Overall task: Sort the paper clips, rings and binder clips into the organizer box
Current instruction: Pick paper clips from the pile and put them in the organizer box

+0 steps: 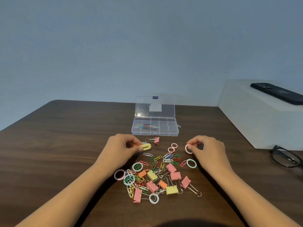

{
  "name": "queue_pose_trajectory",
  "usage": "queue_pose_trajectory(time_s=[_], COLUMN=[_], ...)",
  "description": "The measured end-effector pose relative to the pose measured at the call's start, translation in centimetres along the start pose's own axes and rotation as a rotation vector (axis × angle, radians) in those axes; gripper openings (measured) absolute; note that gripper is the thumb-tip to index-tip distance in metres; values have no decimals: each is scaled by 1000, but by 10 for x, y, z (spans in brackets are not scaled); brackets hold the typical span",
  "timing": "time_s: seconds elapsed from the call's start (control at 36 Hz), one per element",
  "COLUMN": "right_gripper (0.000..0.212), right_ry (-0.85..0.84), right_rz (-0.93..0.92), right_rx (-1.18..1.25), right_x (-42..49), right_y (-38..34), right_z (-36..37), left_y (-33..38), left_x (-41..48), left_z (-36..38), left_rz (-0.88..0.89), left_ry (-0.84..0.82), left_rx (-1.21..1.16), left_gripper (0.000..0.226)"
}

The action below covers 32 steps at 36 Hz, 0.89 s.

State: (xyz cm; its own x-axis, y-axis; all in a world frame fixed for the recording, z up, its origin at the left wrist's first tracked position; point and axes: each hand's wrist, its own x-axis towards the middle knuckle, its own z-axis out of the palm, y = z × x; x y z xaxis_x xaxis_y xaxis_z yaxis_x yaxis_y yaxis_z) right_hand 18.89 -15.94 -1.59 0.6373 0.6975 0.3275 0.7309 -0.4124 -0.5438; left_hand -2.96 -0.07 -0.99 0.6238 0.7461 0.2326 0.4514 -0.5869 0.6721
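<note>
- Dark wooden worktop (65, 145) is carrying everything, with a plain blue-grey wall rising behind it.
- Organizer box (155, 134) is sitting at the far middle with its clear lid (155, 106) standing open and upright, so both hands are getting free reach into the compartments.
- Sorted paper clips (146, 126) in mixed colours are lying in a left-hand compartment. The other compartments are looking bare, though the clear walls are making this hard to tell.
- Unsorted pile (157, 176) of paper clips, rings and binder clips is lying between the forearms, near the person and apart from the box.
- Left hand (121, 145) is hovering between pile and box, its fingers (139, 149) pinching a yellow clip (145, 146) by one end, probably for carrying to the box.
- Right hand (208, 148) is hovering at the pile's right edge, its fingers (194, 143) pinching a pink ring (188, 149) on edge, seemingly to take it singly.
- Lone pink binder clip (156, 140) is lying just in front of the box, apart from the pile.
- White block (246, 112) at right is bearing a dark phone (277, 93), and black glasses (285, 158) are lying beside it.
- Judgement: sorting is only beginning, and both held pieces are awaiting their compartments.
</note>
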Motion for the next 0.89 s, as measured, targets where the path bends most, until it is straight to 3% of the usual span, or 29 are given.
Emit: queue_pose_trajectory(time_s=[0.11,0.22,0.44,0.61,0.89], right_gripper=[7,6,11,16,13], right_ry=[-53,-97,-368,-385,-290], right_rz=[24,-61,-133,-157,-166], right_rx=[-80,17,-32,-71,-16], right_x=[3,0,-6,-4,-9], right_y=[4,-3,-8,-6,-11], right_z=[1,-5,-12,-15,0], left_y=[-5,-7,3,8,15], left_x=[3,5,2,1,-3], left_z=[2,3,5,9,15], left_rz=[-15,16,237,305,245], left_ry=[18,29,-75,-239,-221], left_rx=[74,132,320,398,212], left_gripper=[5,6,16,23,4])
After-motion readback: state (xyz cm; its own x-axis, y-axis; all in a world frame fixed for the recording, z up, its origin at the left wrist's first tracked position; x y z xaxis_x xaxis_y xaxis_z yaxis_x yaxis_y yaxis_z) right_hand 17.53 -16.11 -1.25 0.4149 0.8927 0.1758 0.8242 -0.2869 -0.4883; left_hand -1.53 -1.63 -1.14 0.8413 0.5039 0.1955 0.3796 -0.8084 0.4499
